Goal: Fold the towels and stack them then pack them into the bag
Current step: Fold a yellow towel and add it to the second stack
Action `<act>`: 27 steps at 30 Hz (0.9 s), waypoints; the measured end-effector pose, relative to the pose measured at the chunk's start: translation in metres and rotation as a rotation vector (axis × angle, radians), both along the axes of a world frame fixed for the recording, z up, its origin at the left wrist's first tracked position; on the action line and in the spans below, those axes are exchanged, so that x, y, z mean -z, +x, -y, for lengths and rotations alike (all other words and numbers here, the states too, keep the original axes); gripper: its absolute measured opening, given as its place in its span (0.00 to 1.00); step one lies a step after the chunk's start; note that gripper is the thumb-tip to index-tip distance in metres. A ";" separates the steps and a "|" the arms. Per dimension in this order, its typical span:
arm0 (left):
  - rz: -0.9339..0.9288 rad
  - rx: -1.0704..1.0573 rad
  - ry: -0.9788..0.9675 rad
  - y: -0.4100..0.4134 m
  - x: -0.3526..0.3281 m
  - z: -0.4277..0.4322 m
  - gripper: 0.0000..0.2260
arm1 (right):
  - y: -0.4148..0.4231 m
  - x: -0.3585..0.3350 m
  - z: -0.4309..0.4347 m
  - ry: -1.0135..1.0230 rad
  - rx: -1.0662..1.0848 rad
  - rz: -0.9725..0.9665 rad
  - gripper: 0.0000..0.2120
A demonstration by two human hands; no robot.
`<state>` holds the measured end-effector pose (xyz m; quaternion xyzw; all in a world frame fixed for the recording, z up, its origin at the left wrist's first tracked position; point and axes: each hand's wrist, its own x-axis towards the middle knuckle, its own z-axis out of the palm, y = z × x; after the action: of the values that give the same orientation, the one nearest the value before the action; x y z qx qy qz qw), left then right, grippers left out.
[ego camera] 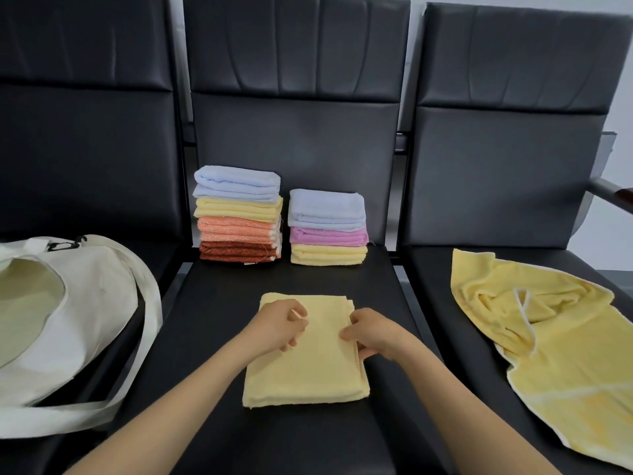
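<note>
Resting curled on folded yellow towel (306, 373), left hand (281, 326) — grip unclear, right hand (374, 334) pinched its right edge — fingers curled under.

Folded pale-yellow terry towel (308, 368) flat on mid seat (212, 303); 4-towel stack (238, 214) & 3-towel stack (327, 228) side by side behind. Crumpled yellow towel (555, 344) on rt seat (431, 303); white canvas tote bag (78, 313) open, far left.

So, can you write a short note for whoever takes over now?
Left hand rests curled on the folded yellow towel; right hand pinches its right edge.
Done: a stack of four and a stack of three at the back of the middle seat.
To do: stack this towel, fold the crumpled yellow towel on the right seat, pack all into the white bag on the left seat.
</note>
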<state>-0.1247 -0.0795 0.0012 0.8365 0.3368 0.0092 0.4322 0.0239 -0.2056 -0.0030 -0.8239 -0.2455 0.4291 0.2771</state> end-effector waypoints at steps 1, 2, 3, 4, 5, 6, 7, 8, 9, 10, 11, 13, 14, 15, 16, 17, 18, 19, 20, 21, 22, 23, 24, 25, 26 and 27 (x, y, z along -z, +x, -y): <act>-0.018 0.004 0.105 -0.006 0.004 -0.006 0.08 | 0.001 -0.003 0.000 0.020 0.006 0.009 0.15; -0.039 -0.006 0.184 -0.012 0.009 -0.011 0.09 | 0.001 -0.006 0.000 0.035 0.016 0.015 0.15; -0.055 -0.027 0.232 -0.016 0.012 -0.014 0.10 | 0.001 -0.009 0.001 0.029 0.018 0.031 0.15; -0.074 -0.056 0.252 -0.019 0.016 -0.017 0.13 | 0.000 -0.010 0.001 -0.005 0.002 0.065 0.15; -0.098 -0.088 0.241 -0.021 0.019 -0.019 0.17 | -0.001 -0.010 0.001 -0.058 -0.034 0.115 0.15; -0.119 -0.125 0.191 -0.021 0.021 -0.020 0.20 | -0.003 -0.008 0.001 -0.119 -0.078 0.175 0.15; -0.138 -0.163 0.106 -0.021 0.022 -0.021 0.23 | -0.005 -0.006 0.001 -0.163 -0.112 0.229 0.15; -0.155 -0.193 0.015 -0.020 0.022 -0.020 0.24 | -0.007 -0.004 0.000 -0.184 -0.130 0.268 0.16; -0.173 -0.204 -0.051 -0.020 0.023 -0.020 0.24 | -0.008 -0.003 0.000 -0.187 -0.136 0.285 0.16; -0.187 -0.196 -0.083 -0.019 0.023 -0.020 0.23 | -0.008 -0.003 -0.001 -0.183 -0.130 0.282 0.17; -0.195 -0.183 -0.096 -0.019 0.023 -0.020 0.21 | -0.008 -0.004 -0.001 -0.177 -0.114 0.275 0.17; -0.179 -0.181 -0.129 -0.018 0.023 -0.020 0.18 | -0.007 -0.005 0.000 -0.177 -0.102 0.274 0.16; -0.160 -0.188 -0.163 -0.018 0.024 -0.019 0.17 | -0.006 -0.004 0.000 -0.185 -0.111 0.288 0.15; -0.133 -0.197 -0.208 -0.018 0.023 -0.019 0.16 | -0.006 -0.003 0.000 -0.194 -0.119 0.302 0.15; -0.091 -0.204 -0.263 -0.018 0.021 -0.017 0.15 | -0.006 -0.002 -0.001 -0.197 -0.122 0.309 0.14; -0.034 -0.209 -0.337 -0.018 0.017 -0.015 0.14 | -0.005 0.001 -0.001 -0.193 -0.115 0.313 0.15; 0.035 -0.219 -0.435 -0.017 0.012 -0.012 0.13 | -0.005 0.002 -0.002 -0.183 -0.106 0.313 0.16; 0.108 -0.232 -0.544 -0.016 0.006 -0.008 0.12 | -0.006 0.003 -0.002 -0.171 -0.096 0.315 0.18; 0.177 -0.242 -0.636 -0.015 -0.003 -0.003 0.11 | -0.007 0.003 -0.002 -0.157 -0.089 0.324 0.19; 0.235 -0.240 -0.682 -0.015 -0.011 0.001 0.10 | -0.007 0.003 -0.003 -0.142 -0.088 0.336 0.20; 0.280 -0.224 -0.673 -0.014 -0.018 0.004 0.08 | -0.007 0.005 -0.004 -0.120 -0.091 0.342 0.20; 0.314 -0.201 -0.625 -0.013 -0.025 0.006 0.07 | -0.008 0.006 -0.005 -0.092 -0.083 0.336 0.19; 0.341 -0.174 -0.564 -0.014 -0.033 0.008 0.06 | -0.011 0.007 -0.006 -0.047 -0.057 0.299 0.18; 0.367 -0.154 -0.519 -0.014 -0.041 0.009 0.06 | -0.016 0.008 -0.008 0.015 0.000 0.218 0.20; 0.395 -0.138 -0.497 -0.015 -0.049 0.010 0.07 | -0.021 0.010 -0.010 0.094 0.078 0.097 0.23; 0.418 -0.120 -0.493 -0.017 -0.058 0.010 0.07 | -0.027 0.010 -0.012 0.168 0.163 -0.057 0.27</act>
<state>-0.1417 -0.0892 0.0587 0.6654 0.2814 0.1243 0.6801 -0.0033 -0.1936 -0.0134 -0.8025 -0.2049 0.4061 0.3862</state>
